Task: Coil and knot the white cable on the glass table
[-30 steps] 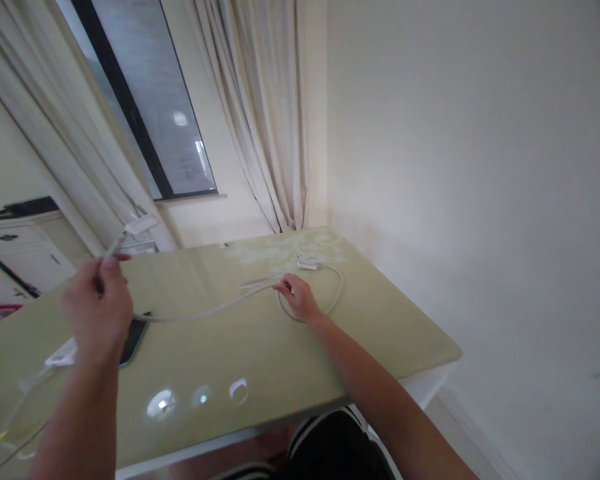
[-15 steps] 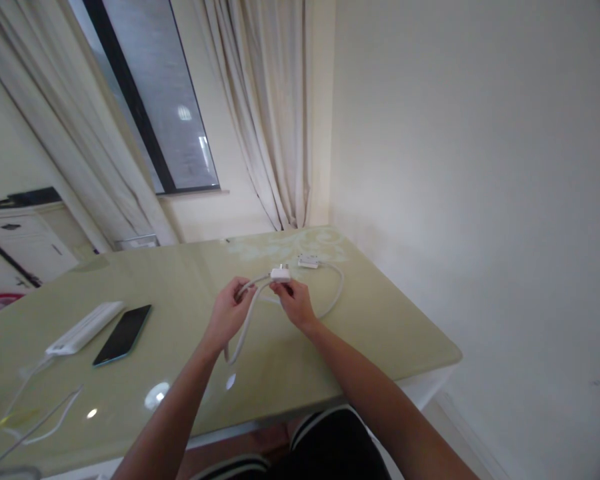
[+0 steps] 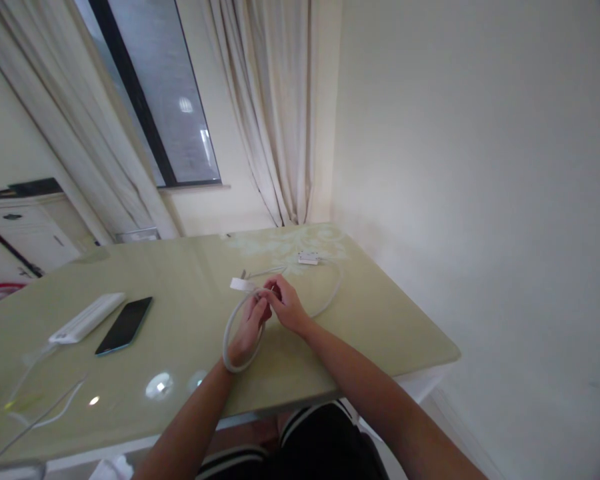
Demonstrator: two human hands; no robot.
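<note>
A pale grey power cord (image 3: 227, 340) hangs in a loop around my left hand (image 3: 250, 327), whose fingers are closed on it. My right hand (image 3: 286, 305) pinches the same cord where it meets the left fingertips; the exact grip is partly hidden by the fingers. Just beyond the left hand, the white plug (image 3: 242, 285) at one end of the cord sticks out with its prongs pointing away. From the hands the cord curves right across the table to a small white block (image 3: 309, 258) with dark marks on its top.
On the glossy greenish table (image 3: 380, 320), a white power strip (image 3: 87, 319) and a black phone (image 3: 125, 325) lie to the left. A thin white cable (image 3: 55, 413) rests near the front left. Beyond the table's right side stands a plain wall (image 3: 480, 167).
The plug has left my right fingers and shifted left, past my left hand. My right hand has moved onto the cord beside the left, and the cord now loops around the left hand.
</note>
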